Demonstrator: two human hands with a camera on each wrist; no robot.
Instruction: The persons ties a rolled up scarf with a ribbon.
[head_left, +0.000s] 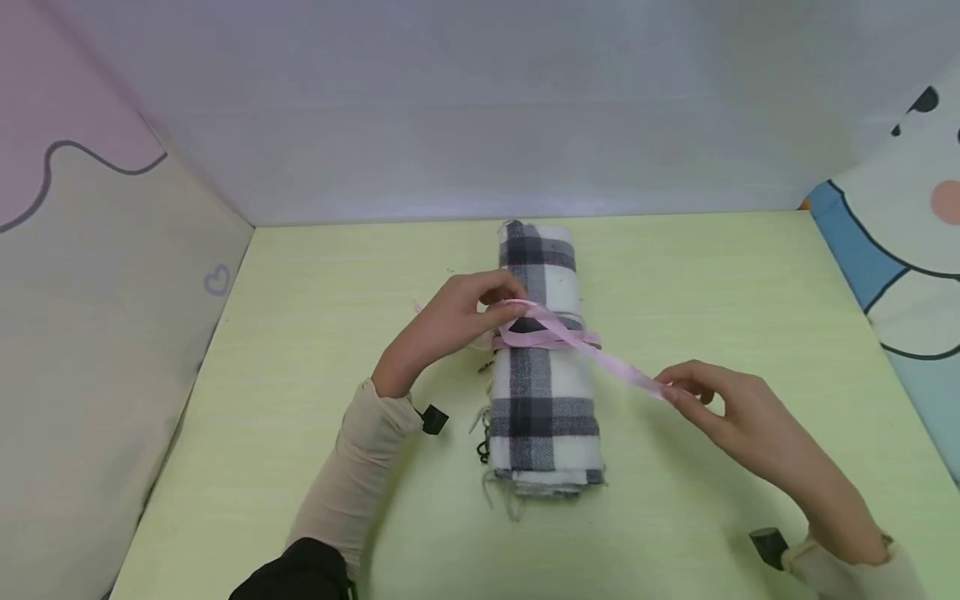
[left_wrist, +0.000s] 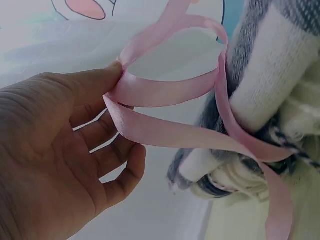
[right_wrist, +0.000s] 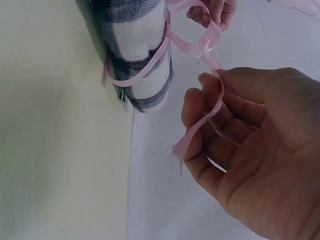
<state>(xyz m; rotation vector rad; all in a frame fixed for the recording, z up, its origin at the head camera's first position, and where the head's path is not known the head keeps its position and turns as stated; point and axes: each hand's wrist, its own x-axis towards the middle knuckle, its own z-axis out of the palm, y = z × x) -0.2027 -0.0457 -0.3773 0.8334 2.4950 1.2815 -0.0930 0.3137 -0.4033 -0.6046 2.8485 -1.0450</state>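
Note:
A rolled plaid scarf (head_left: 531, 417) in grey and white, with fringe along its left side, lies lengthwise on the table. Around its middle runs a pink ribbon (head_left: 611, 363). My left hand (head_left: 450, 321) pinches the ribbon between thumb and index finger above the scarf's left edge; in the left wrist view a loop of ribbon (left_wrist: 170, 91) spreads out from that pinch. To the right of the scarf, my right hand (head_left: 720, 408) pinches the ribbon near one end, drawing a slanting length across. The frayed ribbon end (right_wrist: 181, 149) hangs past the right fingers in the right wrist view.
The pale yellow-green table (head_left: 315, 283) extends around the scarf. A whitish wall (head_left: 480, 158) stands along its back edge, with a side panel (head_left: 90, 333) at the left and a cartoon-printed panel (head_left: 900, 233) at the right.

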